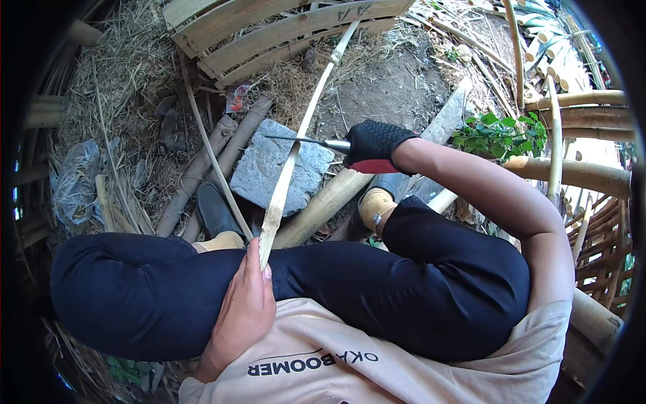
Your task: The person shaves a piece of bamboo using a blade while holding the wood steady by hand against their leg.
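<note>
A long split bamboo strip [291,161] runs from my lap up toward the slatted crate. My bare left hand [243,311] is closed around its near end, fingers along the strip over my thigh. In a black and red glove, my right hand [378,145] grips a knife [296,139] with a thin dark blade; its handle is mostly hidden in the fist. The blade points left and lies across the strip, about midway along it. Beneath them sits a rough grey stone block [252,165] on the ground between my feet.
A slatted wooden crate [249,47] stands at the far side. Bamboo poles [330,205] and a thin stick [205,138] lie around the stone. A clear plastic bag [75,176] is at left, a leafy plant [501,135] at right, with cut bamboo [555,50] stacked beyond.
</note>
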Demonstrator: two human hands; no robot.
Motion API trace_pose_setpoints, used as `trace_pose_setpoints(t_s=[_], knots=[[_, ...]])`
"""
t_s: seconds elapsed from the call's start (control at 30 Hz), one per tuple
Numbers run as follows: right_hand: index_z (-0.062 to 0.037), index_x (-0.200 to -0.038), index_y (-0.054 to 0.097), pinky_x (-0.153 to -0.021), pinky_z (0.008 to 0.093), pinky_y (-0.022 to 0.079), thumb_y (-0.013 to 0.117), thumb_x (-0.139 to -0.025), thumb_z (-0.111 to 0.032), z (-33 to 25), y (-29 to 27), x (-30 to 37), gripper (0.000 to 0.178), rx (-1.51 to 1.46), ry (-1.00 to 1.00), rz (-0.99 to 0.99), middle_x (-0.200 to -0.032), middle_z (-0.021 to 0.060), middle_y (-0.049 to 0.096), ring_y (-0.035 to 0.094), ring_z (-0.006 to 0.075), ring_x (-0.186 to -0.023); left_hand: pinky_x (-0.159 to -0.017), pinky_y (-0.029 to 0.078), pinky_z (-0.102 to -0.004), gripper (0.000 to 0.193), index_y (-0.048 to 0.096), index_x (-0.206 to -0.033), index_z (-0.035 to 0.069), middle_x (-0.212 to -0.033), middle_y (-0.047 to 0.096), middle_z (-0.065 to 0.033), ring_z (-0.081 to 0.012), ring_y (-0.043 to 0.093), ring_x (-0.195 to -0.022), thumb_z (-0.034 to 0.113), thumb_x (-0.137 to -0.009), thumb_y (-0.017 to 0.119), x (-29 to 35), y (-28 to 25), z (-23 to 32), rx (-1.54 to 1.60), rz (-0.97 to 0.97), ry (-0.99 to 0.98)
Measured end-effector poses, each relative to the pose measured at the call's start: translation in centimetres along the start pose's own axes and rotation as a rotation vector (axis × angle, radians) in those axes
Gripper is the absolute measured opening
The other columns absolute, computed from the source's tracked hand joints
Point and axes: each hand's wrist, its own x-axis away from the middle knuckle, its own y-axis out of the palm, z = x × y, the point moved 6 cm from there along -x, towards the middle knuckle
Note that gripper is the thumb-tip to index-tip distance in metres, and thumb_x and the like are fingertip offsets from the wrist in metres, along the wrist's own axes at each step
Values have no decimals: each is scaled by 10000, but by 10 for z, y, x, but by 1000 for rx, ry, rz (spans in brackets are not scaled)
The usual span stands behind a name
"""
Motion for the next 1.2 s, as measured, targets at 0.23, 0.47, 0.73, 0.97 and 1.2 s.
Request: trace_pose_setpoints(t_s=[0.23, 0.47, 0.73, 0.97, 1.2], knots=[[-53, -984, 789, -822, 480, 597, 648, -807, -223, 7, -25, -3, 284, 254, 19, 112, -963, 231, 756, 750, 382, -925, -1058, 442, -538, 523, 272, -1505, -148, -1373, 497, -423, -556, 529, -1251, 57, -1050, 428, -5, 2, 1, -18, 18, 47], [-49, -958, 788, -817, 473, 593, 635, -830, -219, 96, -81, -13, 262, 385, 290, 231, -951, 249, 747, 746, 402, -890, -1063, 440, -539, 527, 273, -1505, -148, -1383, 491, -425, -559, 523, -1258, 59, -1047, 432, 0, -1, 2, 45, -1, 53], [-1, -1018, 773, -885, 464, 570, 628, -850, -271, 52, -29, -25, 350, 83, 161, 91, -1003, 293, 726, 730, 428, -955, -1025, 456, -535, 535, 279, -1502, -150, -1337, 508, -429, -557, 555, -1195, 76, -1049, 453, 1, -1, -1, 10, 21, 40], [-39, -979, 785, -869, 472, 578, 645, -828, -252, -17, -10, 0, 297, 61, -20, 17, -965, 253, 740, 724, 427, -941, -871, 530, -476, 593, 288, -1494, -149, -1180, 582, -366, -435, 663, -960, 127, -1038, 548, 0, 1, 2, 66, 13, 4], [-59, -977, 790, -820, 482, 594, 639, -833, -236, -6, -23, -6, 274, 231, 12, 109, -959, 219, 755, 745, 393, -912, -868, 529, -477, 610, 292, -1493, -155, -1178, 579, -357, -416, 661, -944, 144, -1035, 561, 1, 1, 0, 82, -4, -39]])
